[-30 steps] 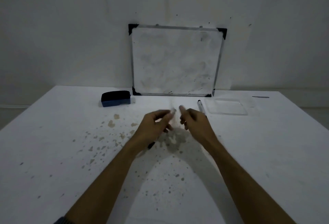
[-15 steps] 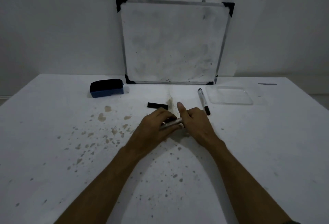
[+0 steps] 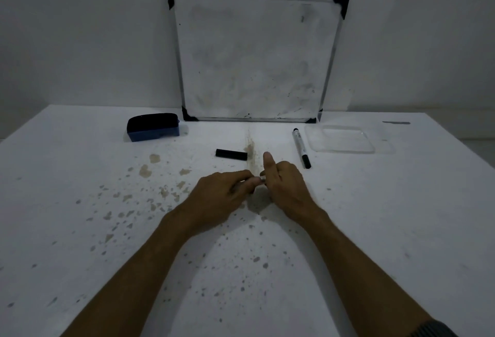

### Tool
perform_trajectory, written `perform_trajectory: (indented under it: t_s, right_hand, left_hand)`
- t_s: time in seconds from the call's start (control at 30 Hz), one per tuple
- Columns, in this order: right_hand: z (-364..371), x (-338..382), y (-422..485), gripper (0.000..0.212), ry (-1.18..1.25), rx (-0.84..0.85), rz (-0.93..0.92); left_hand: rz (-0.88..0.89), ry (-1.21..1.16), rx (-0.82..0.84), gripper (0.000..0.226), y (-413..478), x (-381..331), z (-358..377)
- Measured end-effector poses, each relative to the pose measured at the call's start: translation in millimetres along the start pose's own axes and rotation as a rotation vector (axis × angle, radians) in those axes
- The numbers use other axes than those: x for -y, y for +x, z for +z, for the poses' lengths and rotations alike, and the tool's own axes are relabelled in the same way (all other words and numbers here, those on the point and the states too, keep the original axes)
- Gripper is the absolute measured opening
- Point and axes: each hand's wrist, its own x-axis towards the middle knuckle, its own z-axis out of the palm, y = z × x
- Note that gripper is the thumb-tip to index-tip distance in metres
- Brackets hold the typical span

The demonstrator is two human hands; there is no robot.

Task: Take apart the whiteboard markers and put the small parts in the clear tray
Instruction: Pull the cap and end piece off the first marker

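My left hand (image 3: pixel 223 193) and my right hand (image 3: pixel 285 189) meet over the middle of the table, both closed around a whiteboard marker body (image 3: pixel 256 181); only a short pale stretch shows between the fingers. My right forefinger sticks up. A black marker cap (image 3: pixel 231 154) lies on the table just beyond the hands. A second whiteboard marker (image 3: pixel 301 148), white with black ends, lies further right. The clear tray (image 3: pixel 341 139) sits beside it at the back right, and nothing shows inside it.
A framed whiteboard (image 3: pixel 254 55) leans on the wall at the back. A blue and black eraser (image 3: pixel 153 127) rests at the back left. The white table (image 3: pixel 80 229) is speckled with brown stains. A thin dark strip (image 3: pixel 396 122) lies at the far right.
My hands, held apart in the air a second ago, have come together on the marker body low over the table. The black cap now lies in view beyond them. The camera has moved closer.
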Motion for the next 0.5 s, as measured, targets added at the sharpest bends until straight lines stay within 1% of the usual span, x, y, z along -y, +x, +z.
perform_trajectory:
  t_s: [0.03, 0.1, 0.13, 0.17, 0.2, 0.23, 0.27, 0.33, 0.37, 0.4, 0.5]
  right_hand:
    - [-1, 0, -3, 0.065, 0.055, 0.009, -0.066]
    - [-2, 4, -6, 0.058, 0.088, 0.003, -0.24]
    - [-1, 7, -5, 0.053, 0.088, 0.002, -0.306]
    - [1, 9, -3, 0.051, 0.074, -0.014, -0.365]
    - [2, 10, -1, 0.054, 0.041, -0.045, -0.395]
    - [1, 12, 0, 0.063, 0.018, -0.063, -0.352]
    - [0, 13, 2, 0.072, 0.007, -0.07, -0.248]
    - [-2, 11, 5, 0.079, -0.056, -0.032, -0.008]
    - [-3, 10, 6, 0.08, -0.08, -0.015, 0.075]
    - [-4, 8, 8, 0.079, -0.089, 0.006, 0.135]
    - [-4, 7, 12, 0.072, -0.139, 0.045, 0.217]
  left_hand:
    - [-0.054, -0.103, 0.083, 0.049, 2, 0, -5]
    - [-0.139, -0.326, 0.269, 0.057, 5, 2, -19]
    - [-0.166, -0.414, 0.336, 0.059, 6, 4, -25]
    - [-0.188, -0.47, 0.355, 0.058, 5, 5, -28]
    - [-0.199, -0.496, 0.318, 0.054, 3, 6, -26]
    - [-0.188, -0.478, 0.227, 0.049, 1, 4, -20]
    - [-0.144, -0.392, 0.109, 0.043, -1, 2, -13]
    - [0.006, -0.111, -0.092, 0.04, -2, -3, 2]
    - [0.059, -0.018, -0.165, 0.044, -2, -3, 7]
    - [0.079, 0.015, -0.217, 0.048, -1, -2, 9]
    - [0.116, 0.046, -0.277, 0.049, 4, 5, 5]
